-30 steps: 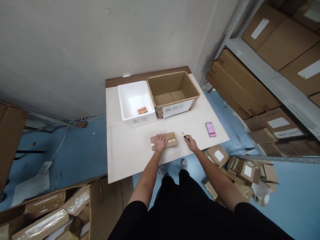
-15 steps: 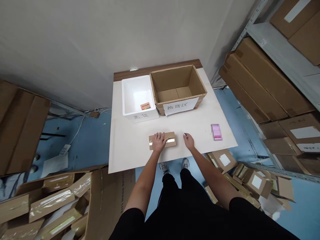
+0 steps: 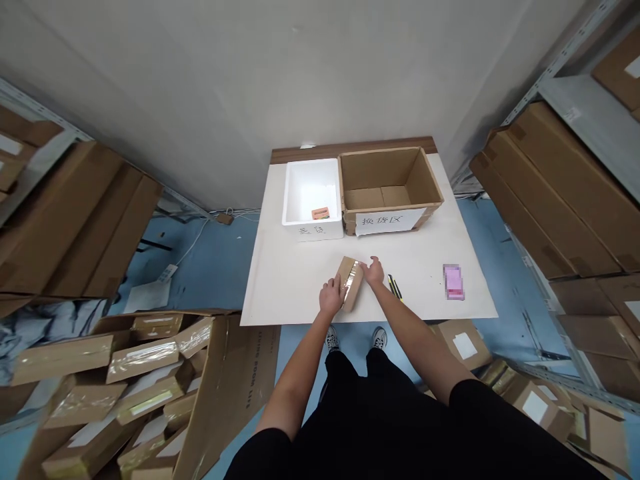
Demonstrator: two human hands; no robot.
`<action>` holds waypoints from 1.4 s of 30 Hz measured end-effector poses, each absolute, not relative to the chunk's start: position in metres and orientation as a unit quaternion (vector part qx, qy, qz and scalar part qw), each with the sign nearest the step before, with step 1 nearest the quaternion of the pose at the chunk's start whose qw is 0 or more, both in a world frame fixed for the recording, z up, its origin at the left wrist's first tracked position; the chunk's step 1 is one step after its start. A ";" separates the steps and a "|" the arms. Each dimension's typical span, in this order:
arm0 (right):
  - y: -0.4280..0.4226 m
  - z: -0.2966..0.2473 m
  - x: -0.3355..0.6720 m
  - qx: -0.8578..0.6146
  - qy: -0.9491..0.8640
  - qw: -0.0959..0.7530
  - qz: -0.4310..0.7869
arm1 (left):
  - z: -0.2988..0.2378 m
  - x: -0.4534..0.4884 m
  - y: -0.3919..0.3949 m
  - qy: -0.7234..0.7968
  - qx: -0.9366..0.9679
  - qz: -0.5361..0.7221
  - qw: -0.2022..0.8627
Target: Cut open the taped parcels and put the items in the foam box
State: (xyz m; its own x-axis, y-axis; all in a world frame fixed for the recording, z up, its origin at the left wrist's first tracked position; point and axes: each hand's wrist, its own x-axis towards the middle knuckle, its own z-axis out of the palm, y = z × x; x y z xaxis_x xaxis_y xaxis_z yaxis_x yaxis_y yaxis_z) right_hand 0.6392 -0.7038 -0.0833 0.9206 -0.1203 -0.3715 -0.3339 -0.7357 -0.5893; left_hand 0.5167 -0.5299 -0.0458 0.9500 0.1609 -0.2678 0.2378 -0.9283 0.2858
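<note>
A small brown cardboard box [image 3: 354, 287] with a strip of shiny clear tape along its top stands at a slant near the table's front edge. My left hand [image 3: 332, 296] is wrapped round its left side. At the box's far right corner, my right hand [image 3: 373, 272] pinches the edge, one finger raised away from it. Just right of that hand lies a yellow and black utility knife [image 3: 395, 288], flat on the white tabletop [image 3: 285, 280].
Behind are a white foam bin [image 3: 314, 231] with a small orange packet [image 3: 321, 213] inside and a labelled large carton [image 3: 390, 222]. A pink blurred item [image 3: 453, 281] lies at right. A big carton [image 3: 235, 393] beside small parcels stands lower left; shelves [image 3: 595, 127] flank the table.
The box has turned from lying crosswise to a steep slant. My right hand has let go of the utility knife, now on the table, and moved to the box. The view has shifted.
</note>
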 end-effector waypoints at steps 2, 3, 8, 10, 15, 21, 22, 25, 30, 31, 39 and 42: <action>-0.696 -0.078 0.636 -0.911 0.143 0.354 0.157 | -0.044 0.515 -0.533 0.121 0.968 -0.135 0.173; -0.694 -0.076 0.629 -0.906 0.153 0.361 0.162 | -0.043 0.516 -0.534 0.130 0.965 -0.141 0.181; -0.682 -0.078 0.568 -0.894 0.151 0.378 0.187 | -0.040 0.520 -0.527 0.140 0.950 -0.152 0.235; -0.678 -0.078 0.555 -0.895 0.165 0.375 0.175 | -0.041 0.521 -0.520 0.127 0.944 -0.158 0.262; -0.676 -0.070 0.556 -0.898 0.182 0.358 0.182 | -0.049 0.523 -0.497 0.088 0.918 -0.159 0.352; -0.678 -0.064 0.562 -0.901 0.170 0.344 0.203 | -0.069 0.532 -0.463 0.060 0.811 -0.212 0.542; -0.676 -0.063 0.563 -0.900 0.166 0.342 0.212 | -0.072 0.533 -0.460 0.058 0.790 -0.226 0.568; -0.672 -0.059 0.567 -0.901 0.149 0.333 0.234 | -0.083 0.532 -0.455 0.078 0.765 -0.219 0.600; -0.669 -0.057 0.570 -0.901 0.115 0.337 0.247 | -0.099 0.515 -0.453 0.164 0.790 -0.140 0.574; -0.670 -0.059 0.570 -0.892 0.115 0.364 0.243 | -0.101 0.513 -0.453 0.176 0.792 -0.138 0.568; -0.720 -0.094 0.551 -0.719 0.154 0.645 0.207 | -0.103 0.513 -0.473 0.062 0.916 -0.042 0.394; -0.731 -0.115 0.545 -0.699 0.202 0.660 0.190 | -0.099 0.516 -0.476 0.019 0.937 -0.088 0.337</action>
